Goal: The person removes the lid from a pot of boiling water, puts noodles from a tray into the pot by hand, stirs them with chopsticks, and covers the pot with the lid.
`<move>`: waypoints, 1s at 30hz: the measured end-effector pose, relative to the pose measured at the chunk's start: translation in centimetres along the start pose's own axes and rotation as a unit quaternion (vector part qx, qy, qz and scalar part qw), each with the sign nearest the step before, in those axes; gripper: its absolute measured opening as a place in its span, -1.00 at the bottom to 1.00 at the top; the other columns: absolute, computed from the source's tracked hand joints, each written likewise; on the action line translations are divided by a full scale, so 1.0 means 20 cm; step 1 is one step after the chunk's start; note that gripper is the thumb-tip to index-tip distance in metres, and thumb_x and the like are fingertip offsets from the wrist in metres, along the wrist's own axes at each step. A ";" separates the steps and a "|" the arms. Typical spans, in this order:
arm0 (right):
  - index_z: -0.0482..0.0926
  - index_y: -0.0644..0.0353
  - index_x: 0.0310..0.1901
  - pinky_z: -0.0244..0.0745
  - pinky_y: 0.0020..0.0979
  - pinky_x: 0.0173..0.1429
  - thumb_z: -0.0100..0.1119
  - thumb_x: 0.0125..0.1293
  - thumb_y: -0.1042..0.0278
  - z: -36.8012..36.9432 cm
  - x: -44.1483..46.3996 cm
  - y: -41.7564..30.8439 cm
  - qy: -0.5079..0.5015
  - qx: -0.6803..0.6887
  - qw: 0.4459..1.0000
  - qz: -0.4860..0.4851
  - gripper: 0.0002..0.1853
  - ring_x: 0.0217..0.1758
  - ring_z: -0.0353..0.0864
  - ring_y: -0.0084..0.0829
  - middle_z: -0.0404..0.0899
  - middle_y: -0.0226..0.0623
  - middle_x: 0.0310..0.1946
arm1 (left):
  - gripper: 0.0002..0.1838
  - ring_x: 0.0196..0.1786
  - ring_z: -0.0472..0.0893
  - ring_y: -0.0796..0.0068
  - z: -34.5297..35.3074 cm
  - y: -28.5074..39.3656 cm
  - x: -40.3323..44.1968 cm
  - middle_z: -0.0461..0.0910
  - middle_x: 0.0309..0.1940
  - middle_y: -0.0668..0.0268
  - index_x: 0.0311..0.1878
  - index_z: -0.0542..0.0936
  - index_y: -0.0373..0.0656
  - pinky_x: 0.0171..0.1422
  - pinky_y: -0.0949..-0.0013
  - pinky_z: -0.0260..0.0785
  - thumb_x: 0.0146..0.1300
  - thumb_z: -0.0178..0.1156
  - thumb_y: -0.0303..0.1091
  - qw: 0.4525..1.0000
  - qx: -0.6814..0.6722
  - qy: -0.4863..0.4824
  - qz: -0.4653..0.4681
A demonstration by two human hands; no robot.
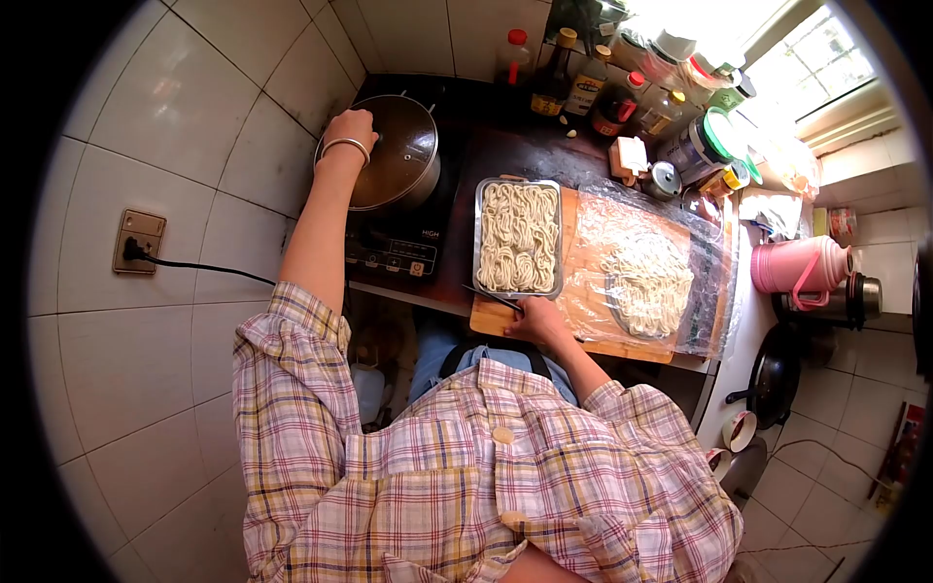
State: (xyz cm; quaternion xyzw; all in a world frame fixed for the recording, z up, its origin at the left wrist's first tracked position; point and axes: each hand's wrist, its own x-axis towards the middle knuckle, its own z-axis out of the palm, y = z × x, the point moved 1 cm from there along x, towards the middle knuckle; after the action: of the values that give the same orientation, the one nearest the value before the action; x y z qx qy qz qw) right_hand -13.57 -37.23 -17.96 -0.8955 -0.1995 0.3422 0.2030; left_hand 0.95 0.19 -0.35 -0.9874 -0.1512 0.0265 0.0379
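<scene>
My left hand [348, 126] is closed at the top of a glass-lidded pot [420, 175], over its lid knob, which it mostly hides. The lid sits on the pot, which stands on a black induction cooker [394, 255]. My right hand [540, 321] is closed around dark, thin chopsticks [494, 298] at the front edge of a wooden cutting board [622, 347]. Just beyond that hand lies a metal tray [476, 233] filled with coiled noodles [520, 233]. To its right, more pale noodles [649, 287] lie with clear plastic film [607, 219] around them.
Sauce bottles [554, 78] and jars line the back of the counter. A pink thermos [799, 265] stands at the right, with a black frying pan [776, 374] nearby. A tiled wall is close on the left, with a plugged-in socket [141, 241] and black cord.
</scene>
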 end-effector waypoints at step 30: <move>0.47 0.18 -0.58 0.45 -0.17 -0.27 0.40 -0.22 0.01 0.00 0.00 0.00 0.000 -0.009 1.000 -0.008 -0.59 -0.37 0.58 -0.11 0.57 -0.10 -0.53 | -0.72 -0.08 0.59 0.10 -0.02 0.01 -0.01 0.60 -0.17 0.08 -0.13 0.60 -0.18 0.03 0.18 0.47 0.10 0.28 -0.28 1.000 -0.002 0.002 0.005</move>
State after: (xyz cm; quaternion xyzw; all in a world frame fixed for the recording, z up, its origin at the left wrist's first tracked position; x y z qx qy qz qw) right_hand -13.57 -37.19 -17.93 -0.8956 -0.2097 0.3385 0.1981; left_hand 0.76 -0.08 0.03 -0.9883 -0.1460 0.0240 0.0362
